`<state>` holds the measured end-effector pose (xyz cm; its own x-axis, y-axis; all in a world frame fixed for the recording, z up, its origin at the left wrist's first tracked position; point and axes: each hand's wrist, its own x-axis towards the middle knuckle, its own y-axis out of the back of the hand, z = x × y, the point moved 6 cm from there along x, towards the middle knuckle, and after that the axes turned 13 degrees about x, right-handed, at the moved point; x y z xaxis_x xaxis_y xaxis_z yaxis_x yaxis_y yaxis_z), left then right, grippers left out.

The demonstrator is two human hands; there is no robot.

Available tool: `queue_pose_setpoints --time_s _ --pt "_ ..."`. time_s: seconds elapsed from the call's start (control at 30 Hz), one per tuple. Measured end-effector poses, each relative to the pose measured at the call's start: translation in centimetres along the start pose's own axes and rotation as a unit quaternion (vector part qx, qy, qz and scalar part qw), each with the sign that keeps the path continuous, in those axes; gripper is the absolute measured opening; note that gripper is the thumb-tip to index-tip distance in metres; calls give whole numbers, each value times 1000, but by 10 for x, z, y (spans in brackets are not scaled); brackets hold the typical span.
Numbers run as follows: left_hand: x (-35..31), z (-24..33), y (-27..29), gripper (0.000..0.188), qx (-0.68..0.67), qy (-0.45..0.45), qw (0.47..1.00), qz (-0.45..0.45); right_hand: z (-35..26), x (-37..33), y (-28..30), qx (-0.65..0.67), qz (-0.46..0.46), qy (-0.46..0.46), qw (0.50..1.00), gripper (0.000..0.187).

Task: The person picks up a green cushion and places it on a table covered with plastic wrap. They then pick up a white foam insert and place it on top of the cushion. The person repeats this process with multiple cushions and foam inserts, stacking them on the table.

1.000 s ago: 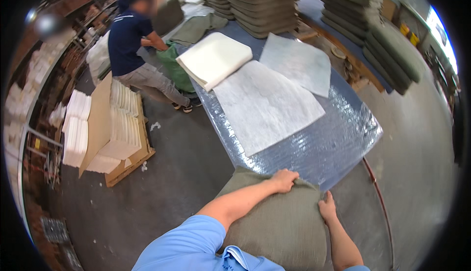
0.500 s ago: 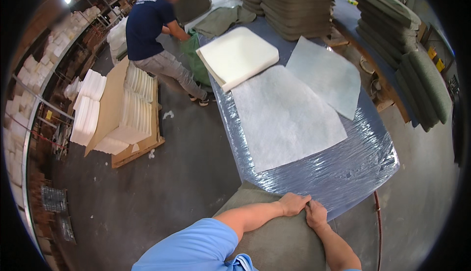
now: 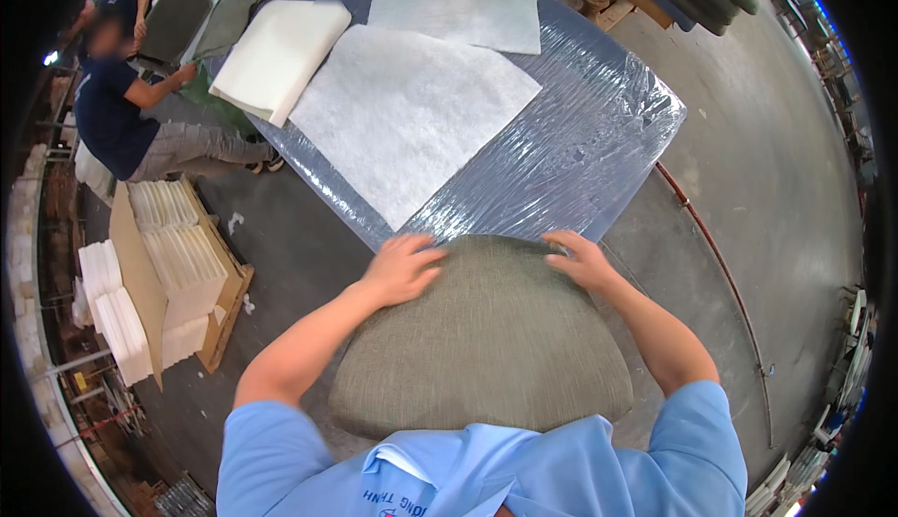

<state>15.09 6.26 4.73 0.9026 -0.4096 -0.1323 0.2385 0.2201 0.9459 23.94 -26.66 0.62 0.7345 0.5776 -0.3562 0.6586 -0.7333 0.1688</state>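
A grey-green fabric-covered cushion (image 3: 486, 339) lies in front of me, its broad near edge against my shirt and its rounded far edge by the table edge. My left hand (image 3: 404, 269) grips its far left corner, fingers bent over the rim. At the far right corner my right hand (image 3: 578, 260) curls its fingers on the edge; the thumbs' contact is partly hidden. Beyond lies a white fibre sheet (image 3: 412, 110) on the plastic-wrapped table (image 3: 599, 133). A second pale sheet (image 3: 458, 2) and a white foam pad (image 3: 281, 54) rest farther back.
A co-worker (image 3: 122, 105) in a dark shirt stands at the far left, hands on green fabric (image 3: 210, 91). White foam stacks (image 3: 173, 246) stand on a wooden pallet (image 3: 224, 320) at left. A red hose (image 3: 716, 236) runs along the floor to the right.
My hands, together before at the cushion's edge, have moved apart to its two far corners. The cushion now sits squarely before me, and my view has turned to the right and down.
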Motion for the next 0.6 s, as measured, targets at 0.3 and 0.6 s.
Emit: queue_pose_setpoints --time_s 0.3,0.6 --pt "-164 19 6 44 -768 342 505 198 -4 -106 -6 456 138 -64 877 71" --pt "-116 -8 2 41 -722 347 500 329 34 -44 -1 588 94 -108 796 67"
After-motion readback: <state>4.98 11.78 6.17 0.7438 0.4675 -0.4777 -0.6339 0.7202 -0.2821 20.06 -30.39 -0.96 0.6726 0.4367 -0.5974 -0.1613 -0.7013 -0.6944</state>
